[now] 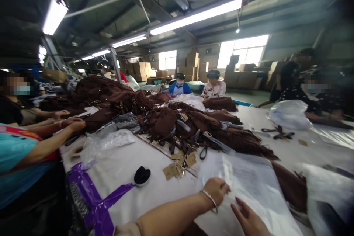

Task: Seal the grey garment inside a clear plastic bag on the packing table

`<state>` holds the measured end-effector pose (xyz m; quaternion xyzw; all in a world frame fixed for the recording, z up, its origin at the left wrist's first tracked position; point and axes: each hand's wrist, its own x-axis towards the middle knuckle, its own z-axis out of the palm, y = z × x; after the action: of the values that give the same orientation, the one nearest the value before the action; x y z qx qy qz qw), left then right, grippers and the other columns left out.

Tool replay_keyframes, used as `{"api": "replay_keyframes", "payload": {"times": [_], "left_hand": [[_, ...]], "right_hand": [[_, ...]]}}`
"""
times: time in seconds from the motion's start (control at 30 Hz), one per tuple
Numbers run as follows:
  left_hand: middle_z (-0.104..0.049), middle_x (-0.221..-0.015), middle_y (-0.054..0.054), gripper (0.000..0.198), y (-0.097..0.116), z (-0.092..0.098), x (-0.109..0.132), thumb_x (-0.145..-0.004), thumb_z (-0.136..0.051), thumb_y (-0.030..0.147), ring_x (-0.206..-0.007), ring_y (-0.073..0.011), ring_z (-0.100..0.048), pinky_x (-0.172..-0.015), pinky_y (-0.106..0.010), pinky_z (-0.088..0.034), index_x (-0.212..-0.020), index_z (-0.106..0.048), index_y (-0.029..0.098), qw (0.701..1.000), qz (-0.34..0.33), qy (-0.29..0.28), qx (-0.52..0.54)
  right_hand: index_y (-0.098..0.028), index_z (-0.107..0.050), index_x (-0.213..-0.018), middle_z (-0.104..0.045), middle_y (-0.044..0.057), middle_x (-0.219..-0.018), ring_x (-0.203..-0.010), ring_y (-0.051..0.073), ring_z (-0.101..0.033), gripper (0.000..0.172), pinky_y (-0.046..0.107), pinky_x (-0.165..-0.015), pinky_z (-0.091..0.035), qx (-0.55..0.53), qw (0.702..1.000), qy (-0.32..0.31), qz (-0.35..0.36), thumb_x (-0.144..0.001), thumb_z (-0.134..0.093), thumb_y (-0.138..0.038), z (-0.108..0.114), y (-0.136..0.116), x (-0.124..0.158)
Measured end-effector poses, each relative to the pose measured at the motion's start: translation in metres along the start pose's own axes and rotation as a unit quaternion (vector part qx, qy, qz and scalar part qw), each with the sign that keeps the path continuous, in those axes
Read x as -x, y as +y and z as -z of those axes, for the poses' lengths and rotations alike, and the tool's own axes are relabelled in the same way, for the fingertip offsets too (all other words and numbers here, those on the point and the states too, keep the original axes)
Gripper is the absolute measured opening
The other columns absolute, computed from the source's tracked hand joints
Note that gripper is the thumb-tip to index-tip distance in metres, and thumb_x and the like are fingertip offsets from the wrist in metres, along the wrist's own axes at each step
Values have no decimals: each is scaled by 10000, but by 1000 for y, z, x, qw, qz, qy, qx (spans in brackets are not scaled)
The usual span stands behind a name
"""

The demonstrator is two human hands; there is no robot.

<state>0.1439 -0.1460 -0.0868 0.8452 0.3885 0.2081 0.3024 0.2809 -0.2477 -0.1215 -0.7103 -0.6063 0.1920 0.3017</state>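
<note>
Where the white counter [124,177] lies bare beside the purple tape [91,195], open room remains at the left; ahead, a heap of brown fringed bags [193,125] closes off the middle. The plastic bag [249,180], clear and printed, lies flat on the counter just before the person. The left hand [217,190] is curled shut at the bag's left edge; whether it grips cannot be told. The right hand [249,221] is open, fingers flat on the bag. Paper tags [177,167] and a black disc [142,175] lie to its left. A co-worker's arm [49,143] reaches in from the left side.
</note>
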Motion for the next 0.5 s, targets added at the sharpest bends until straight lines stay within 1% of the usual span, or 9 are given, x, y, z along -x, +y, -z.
{"api": "replay_keyframes", "payload": {"times": [0.1, 0.2, 0.23, 0.27, 0.33, 0.37, 0.4, 0.43, 0.5], "left_hand": [[-704, -910, -72, 411, 3, 9, -12, -986, -218, 266, -821, -143, -649, -705, -224, -485, -979, -607, 136, 999, 48, 15, -7], [-686, -869, -107, 441, 9, 14, -22, -995, -136, 279, -795, -186, -654, -692, -271, -483, -1040, -549, 133, 996, 66, 38, -55], [-681, -860, -117, 425, 13, 16, -22, -994, -149, 293, -796, -209, -656, -693, -294, -483, -1054, -539, 137, 994, 60, 43, -76], [-676, -857, -126, 402, 18, 18, -21, -991, -175, 309, -800, -230, -656, -697, -314, -484, -1064, -533, 141, 993, 49, 46, -96], [-672, -861, -137, 377, 28, 23, -14, -984, -215, 338, -815, -259, -654, -708, -340, -485, -1073, -531, 154, 990, 12, 45, -133], [-671, -864, -141, 388, 32, 24, -10, -984, -208, 350, -821, -264, -653, -714, -347, -486, -1073, -533, 159, 988, -9, 41, -148], [-670, -867, -144, 407, 36, 25, -4, -985, -197, 370, -828, -267, -651, -719, -352, -488, -1067, -538, 165, 986, -29, 37, -160], [-669, -865, -147, 428, 38, 25, 1, -980, -204, 414, -832, -273, -649, -723, -359, -491, -1055, -546, 167, 984, -48, 33, -170], [-669, -845, -156, 483, 38, 24, 11, -935, -294, 545, -817, -294, -646, -722, -384, -499, -1034, -561, 154, 976, -82, 5, -199]], "right_hand": [[-112, -643, -1039, -688, 169, -1023, -979, 289, -646, 531, 394, -844, -518, -16, 995, -11, -93, -837, -368, -518, 4, 12, 15], [-173, -653, -1018, -723, 72, -853, -816, 216, -682, 487, 312, -756, -530, -51, 993, -45, -98, -874, -339, -518, 23, -10, 31], [-209, -637, -1061, -718, 31, -805, -775, 188, -679, 469, 284, -732, -525, -54, 994, -33, -85, -890, -332, -521, 33, -22, 33], [-241, -605, -1128, -714, 10, -830, -805, 175, -671, 446, 275, -760, -514, -39, 998, 0, -55, -897, -345, -522, 42, -36, 34], [-269, -491, -1279, -664, 30, -1103, -1081, 203, -581, 439, 331, -960, -422, 60, 991, 115, 36, -896, -419, -472, 60, -57, 28], [-256, -446, -1322, -591, 53, -1240, -1219, 234, -475, 454, 386, -1052, -327, 133, 975, 163, 77, -894, -449, -408, 66, -63, 22], [-229, -454, -1315, -542, 78, -1299, -1287, 261, -391, 437, 437, -1098, -238, 203, 956, 186, 104, -890, -460, -328, 71, -65, 14], [-197, -515, -1252, -552, 103, -1273, -1285, 282, -384, 381, 470, -1101, -204, 256, 943, 179, 112, -879, -455, -249, 73, -63, 7], [-172, -640, -982, -649, 108, -1015, -1089, 270, -541, 254, 440, -1002, -330, 301, 941, 126, 93, -836, -438, -126, 71, -52, -7]]}}
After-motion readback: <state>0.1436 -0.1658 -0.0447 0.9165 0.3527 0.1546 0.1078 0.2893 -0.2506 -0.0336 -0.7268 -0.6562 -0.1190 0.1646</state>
